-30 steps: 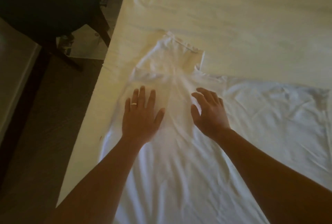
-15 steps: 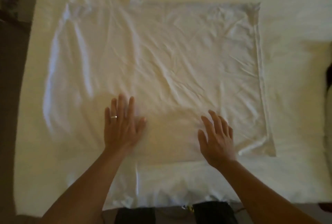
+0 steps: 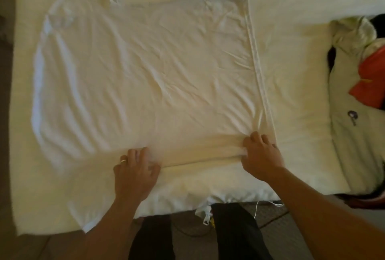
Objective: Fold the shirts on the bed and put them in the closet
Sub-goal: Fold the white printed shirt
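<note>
The white shirt [image 3: 145, 68] lies flat across the middle of the bed [image 3: 291, 72]. My left hand [image 3: 135, 172] and right hand [image 3: 261, 159] curl their fingers, pinching its near edge, low in the frame. More clothes [image 3: 358, 93] sit far right.

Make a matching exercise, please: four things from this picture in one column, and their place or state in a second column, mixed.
Things:
1. white shirt
2. left hand
3. right hand
4. pile of clothes

Place or state:
A. at the right edge of the bed
B. wears a ring, grips the near fold
C. spread flat, wrinkled
D. grips the fold near the hem corner

Pairs: 1-C, 2-B, 3-D, 4-A
</note>
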